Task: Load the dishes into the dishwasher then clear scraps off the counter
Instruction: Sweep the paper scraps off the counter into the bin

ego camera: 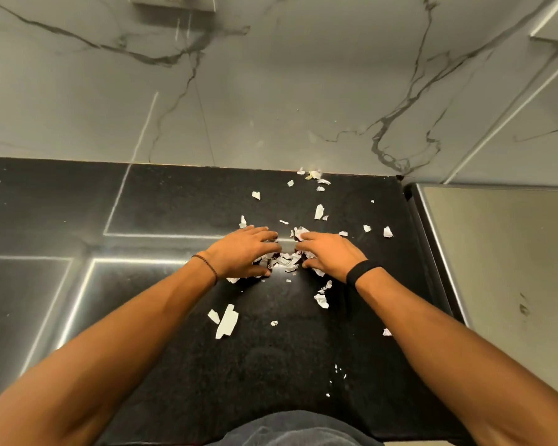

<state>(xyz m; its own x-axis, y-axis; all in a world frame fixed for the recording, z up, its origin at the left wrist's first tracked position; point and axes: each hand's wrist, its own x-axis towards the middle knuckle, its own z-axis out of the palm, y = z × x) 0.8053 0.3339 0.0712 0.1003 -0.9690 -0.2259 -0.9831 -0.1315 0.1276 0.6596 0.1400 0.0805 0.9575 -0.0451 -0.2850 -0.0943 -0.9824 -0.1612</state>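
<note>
Now, head view: the camera looks down over a dark counter (174,365) toward a marbled wall (271,91).
Scrap heap (285,261): torn white paper, bunched mid-counter between the two hands.
Loose scraps (313,175): scattered far toward the wall, out to the right, and near the counter's front edge.
Long strip (226,321): lies flat, near-left of the heap, apart from both hands.
Left hand (245,252): palm down, fingers spread and lightly bent, tips touching the heap's left side; grips nothing.
Right hand (329,255): palm down, fingers spread the same way, tips touching the heap's right side; grips nothing.
Wrists: thin bracelet (207,265) on the left, black band (364,271) on the right.
Right of counter: pale steel surface (496,252).
Dishes: none in view.
Handling, judged: paper is light, limp and thin; it probably slides easily on the smooth top, flutters if swept fast, and resists pinching piece by piece.
Hold, judged: rake with flat fingers into one heap, then cup it from both sides; take the strip by one end.
</note>
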